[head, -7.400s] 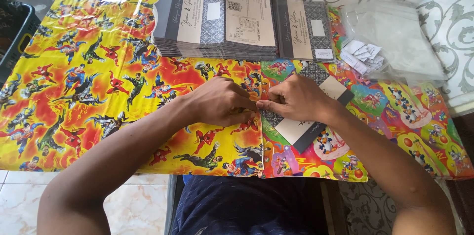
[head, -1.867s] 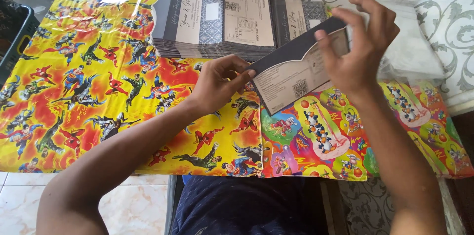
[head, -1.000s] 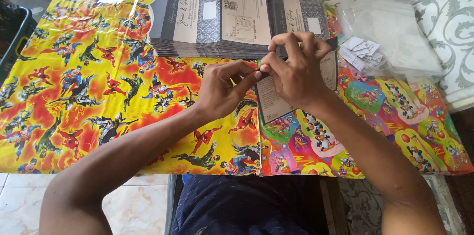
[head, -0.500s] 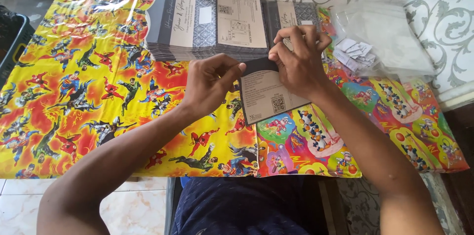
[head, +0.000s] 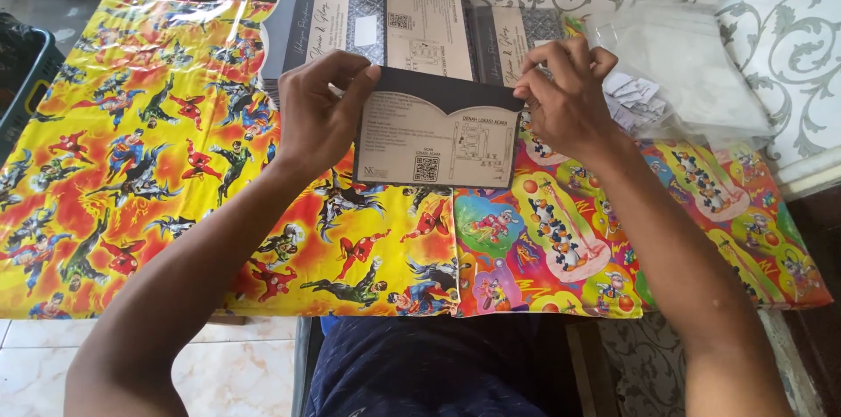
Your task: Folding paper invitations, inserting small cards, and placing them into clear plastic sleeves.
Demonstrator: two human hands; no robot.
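- Just beyond both hands lies a card stack [head: 368, 27]; right of the right hand [head: 565, 97], clear bags [head: 679, 75]. Two cartoon sheets [head: 175, 172] lie beneath.
- One card [head: 435, 132], beige with a dark flap, sits between the hands.
- Left hand [head: 315, 115] and right hand pinch its upper corners.

Card stacks [head: 385, 27] block ahead; yellow wrapping sheet [head: 114, 163] left lies open

The tabletop [head: 105, 163] is viewed steeply downward, at close range, from a single head-worn camera above the forearms.
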